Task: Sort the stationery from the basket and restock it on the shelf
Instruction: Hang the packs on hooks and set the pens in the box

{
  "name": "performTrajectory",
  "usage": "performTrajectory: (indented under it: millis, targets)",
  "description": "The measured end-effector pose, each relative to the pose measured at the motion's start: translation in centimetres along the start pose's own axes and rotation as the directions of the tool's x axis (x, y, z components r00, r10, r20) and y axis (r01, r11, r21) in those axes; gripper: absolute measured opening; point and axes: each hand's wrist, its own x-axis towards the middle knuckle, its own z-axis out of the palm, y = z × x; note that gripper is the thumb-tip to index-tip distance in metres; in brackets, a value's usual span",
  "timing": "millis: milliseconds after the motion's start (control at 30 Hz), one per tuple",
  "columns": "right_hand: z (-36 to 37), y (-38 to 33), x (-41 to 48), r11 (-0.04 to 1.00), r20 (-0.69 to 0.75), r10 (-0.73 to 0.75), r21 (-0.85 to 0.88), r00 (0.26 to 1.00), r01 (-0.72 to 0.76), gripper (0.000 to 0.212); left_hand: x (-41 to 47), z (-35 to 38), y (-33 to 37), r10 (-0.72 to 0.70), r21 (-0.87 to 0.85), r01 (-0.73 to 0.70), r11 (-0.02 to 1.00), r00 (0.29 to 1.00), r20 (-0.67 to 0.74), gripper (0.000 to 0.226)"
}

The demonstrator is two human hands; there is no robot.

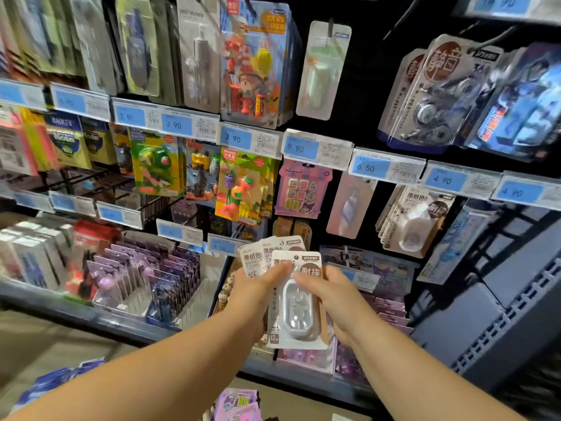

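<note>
Low in the middle of the view, the left hand (258, 290) grips a fanned stack of white-and-brown card blister packs (264, 252), its thumb laid across their fronts. The right hand (337, 299) pinches the foremost white card pack with a clear plastic bubble (299, 311) near its upper right edge, thumb on the front (the other fingers are hidden behind the card). At about two o'clock from the hands, matching packs (416, 220) hang in a bunch, just under a blue price label (444, 180) reading 4.90. At nine o'clock, purple carded packs (145, 268) stand upright in a divided shelf tray (194, 302).
</note>
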Motion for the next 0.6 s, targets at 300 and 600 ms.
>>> performTrajectory:
  millis: [300,600]
  targets:
    - [-1.1,0.3,0.3,0.998,0.023,-0.058,-0.02,0.998,0.058,0.028,0.9,-0.1,0.0,0.099,0.007,-0.099,0.995,0.993,-0.064,0.043]
    - [-1.4,0.3,-0.5,0.997,0.05,-0.049,0.065,0.998,0.046,0.019,-0.2,1.3,0.1,0.063,0.025,-0.062,0.998,0.997,-0.054,0.047]
